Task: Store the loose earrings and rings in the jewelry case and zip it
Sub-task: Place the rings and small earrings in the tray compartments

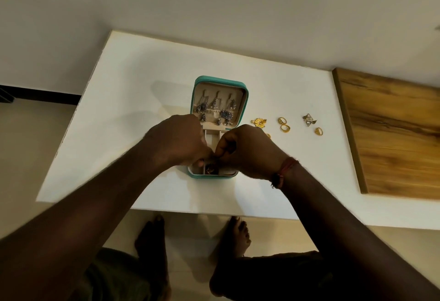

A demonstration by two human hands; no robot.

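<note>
A teal jewelry case (pixel 245 100) lies open on the white table (pixel 133 100). Its raised lid holds several silver drop earrings (pixel 215 107). My left hand (pixel 183 140) and my right hand (pixel 247 149) hover together over the case's lower tray, fingertips pinched close at something small that I cannot make out. A dark gold piece (pixel 210 169) lies in a front compartment. To the right of the case, loose on the table, lie a gold floral earring (pixel 259 122), two gold rings (pixel 283 125), a silver earring pair (pixel 308 119) and another gold ring (pixel 318 131).
A wooden board (pixel 390 134) covers the table's right end, close to the loose jewelry. The table's near edge runs just behind my forearms, with my bare feet (pixel 238 231) on the tiled floor below. A wall stands behind the table.
</note>
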